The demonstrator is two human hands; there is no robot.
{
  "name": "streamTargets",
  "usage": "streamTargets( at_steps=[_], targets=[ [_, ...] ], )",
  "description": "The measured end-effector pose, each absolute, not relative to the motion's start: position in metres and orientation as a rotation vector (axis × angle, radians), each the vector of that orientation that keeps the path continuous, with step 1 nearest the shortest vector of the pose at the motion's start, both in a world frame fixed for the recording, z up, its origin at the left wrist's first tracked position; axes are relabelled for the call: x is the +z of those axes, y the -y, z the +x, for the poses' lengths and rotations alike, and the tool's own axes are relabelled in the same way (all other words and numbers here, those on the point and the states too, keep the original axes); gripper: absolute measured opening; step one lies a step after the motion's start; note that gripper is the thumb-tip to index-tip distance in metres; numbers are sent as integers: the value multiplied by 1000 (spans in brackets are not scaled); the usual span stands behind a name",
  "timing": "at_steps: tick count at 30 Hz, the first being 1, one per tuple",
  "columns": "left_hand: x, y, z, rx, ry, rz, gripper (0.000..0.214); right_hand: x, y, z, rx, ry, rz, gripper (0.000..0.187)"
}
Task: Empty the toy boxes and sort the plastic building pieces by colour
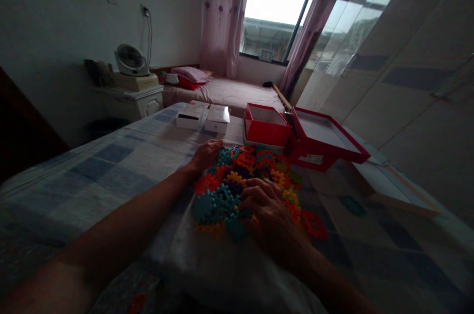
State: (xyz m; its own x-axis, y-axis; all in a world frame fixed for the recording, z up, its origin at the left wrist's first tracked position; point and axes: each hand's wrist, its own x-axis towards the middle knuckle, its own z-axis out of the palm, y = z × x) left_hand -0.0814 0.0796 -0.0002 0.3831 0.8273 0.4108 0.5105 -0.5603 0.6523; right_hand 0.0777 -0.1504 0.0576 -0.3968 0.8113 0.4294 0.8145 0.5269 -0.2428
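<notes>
A dim bedroom with a checked bed (111,166) spread in front. The pile of colourful interlocking pieces (244,176) lies centrally. The left hand (206,154) rests flat, its grip loose, at the pile's 10 o'clock; the right hand (266,205) presses down at 5 o'clock, fingers curled over pieces. A red box (266,129) sits at 1 o'clock.

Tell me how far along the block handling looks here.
Done: the red box sits open, its lid beside it. In hand: left hand and right hand rest on the pile of interlocking blocks. Left: the box holds no blocks that I can see.
</notes>
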Motion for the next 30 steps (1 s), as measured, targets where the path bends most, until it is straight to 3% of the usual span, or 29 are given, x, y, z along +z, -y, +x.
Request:
streamTargets(
  at_steps=[14,19,25,30],
  targets=[
    [2,-78,-82,997,-1148,2255,65,52,144,92,24,1985,-1353,9],
    [0,-79,-81,1016,-1151,2223,64,49,143,92,96,1929,-1429,24],
    [1,-79,-82,1001,-1144,2229,66,65,148,102,331,1789,-1459,14],
    [-2,-82,-84,983,-1138,2247,66,87,154,171,344,1394,-1686,27]
  ],
)
